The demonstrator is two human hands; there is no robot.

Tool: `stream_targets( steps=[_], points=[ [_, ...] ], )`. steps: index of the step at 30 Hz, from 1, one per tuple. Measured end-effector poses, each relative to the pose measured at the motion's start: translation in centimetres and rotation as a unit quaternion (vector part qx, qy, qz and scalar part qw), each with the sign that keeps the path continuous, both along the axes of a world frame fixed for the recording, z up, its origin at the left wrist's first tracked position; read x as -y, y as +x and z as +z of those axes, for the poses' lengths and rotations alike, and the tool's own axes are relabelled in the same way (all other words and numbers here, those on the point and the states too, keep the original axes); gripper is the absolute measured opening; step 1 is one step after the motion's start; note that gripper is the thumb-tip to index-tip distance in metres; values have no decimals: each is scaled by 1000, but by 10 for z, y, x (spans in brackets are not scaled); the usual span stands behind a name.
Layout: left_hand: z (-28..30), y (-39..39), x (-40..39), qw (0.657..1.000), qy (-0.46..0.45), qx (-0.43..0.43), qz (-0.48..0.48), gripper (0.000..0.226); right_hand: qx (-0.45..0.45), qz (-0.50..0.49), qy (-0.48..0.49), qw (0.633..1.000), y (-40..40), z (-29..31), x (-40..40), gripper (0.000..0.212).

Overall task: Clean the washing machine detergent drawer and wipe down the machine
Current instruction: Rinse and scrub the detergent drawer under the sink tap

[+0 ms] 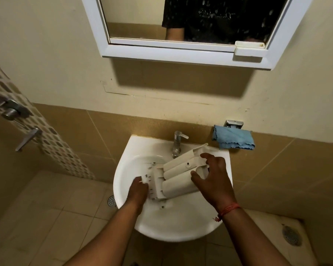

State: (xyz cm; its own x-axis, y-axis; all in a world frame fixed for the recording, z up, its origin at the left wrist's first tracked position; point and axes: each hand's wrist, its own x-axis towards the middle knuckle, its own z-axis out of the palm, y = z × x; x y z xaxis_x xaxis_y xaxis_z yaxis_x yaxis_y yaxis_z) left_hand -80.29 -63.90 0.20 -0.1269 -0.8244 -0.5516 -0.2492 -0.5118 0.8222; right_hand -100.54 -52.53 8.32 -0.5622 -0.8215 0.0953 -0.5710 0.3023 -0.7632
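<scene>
While both hands, left hand [137, 190] and right hand [212, 176], are gripping the upturned detergent drawer [178, 177] over the sink [127, 150], rinsing looks unfinished; machine wiping remains.

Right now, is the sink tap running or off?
Off, apparently: no water stream shows below the chrome tap, above the white plastic detergent drawer in the white basin.

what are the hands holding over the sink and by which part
Both hold the detergent drawer, turned underside up over the sink. The left hand grips its lower-left end; the right hand grips its right end, fingers curled over the edge.
</scene>
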Motion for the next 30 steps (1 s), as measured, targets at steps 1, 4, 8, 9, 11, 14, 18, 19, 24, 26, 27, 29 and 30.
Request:
stream_targets(
  steps=[1,4,8,9,11,14,18,19,24,26,27,29,30],
  points=[
    [0,-5,-2,999,41,-26,-11,26,-37,11,8,999,0,4,0,59],
    [2,-19,-4,992,110,-59,-11,15,-121,52,27,991,8,16,1,57],
    [1,-29,-6,983,162,-84,-23,9,-217,84,28,972,21,27,1,54],
    [0,-31,-6,979,174,-104,-25,15,-242,88,27,966,23,28,0,53],
    [3,-36,-6,972,188,-137,-27,10,-274,89,38,957,26,31,-2,50],
    [8,-52,-2,970,188,-148,-35,11,-293,89,54,950,30,32,-5,46],
    [14,-68,4,967,186,-163,-53,13,-293,88,49,951,32,32,-5,42],
    [16,-69,4,968,185,-163,-55,14,-296,94,51,949,31,33,-5,42],
    [13,-54,6,977,159,-137,-47,31,-336,215,55,915,23,37,-2,40],
    [10,-44,9,973,165,-152,-46,43,-353,272,46,894,21,39,3,36],
    [9,-40,10,969,178,-166,-35,49,-361,299,38,883,21,40,7,35],
    [8,-34,13,959,205,-194,-4,58,-378,353,29,856,20,42,18,32],
    [9,-31,15,952,217,-217,5,60,-387,380,23,840,21,44,23,29]
  ],
)
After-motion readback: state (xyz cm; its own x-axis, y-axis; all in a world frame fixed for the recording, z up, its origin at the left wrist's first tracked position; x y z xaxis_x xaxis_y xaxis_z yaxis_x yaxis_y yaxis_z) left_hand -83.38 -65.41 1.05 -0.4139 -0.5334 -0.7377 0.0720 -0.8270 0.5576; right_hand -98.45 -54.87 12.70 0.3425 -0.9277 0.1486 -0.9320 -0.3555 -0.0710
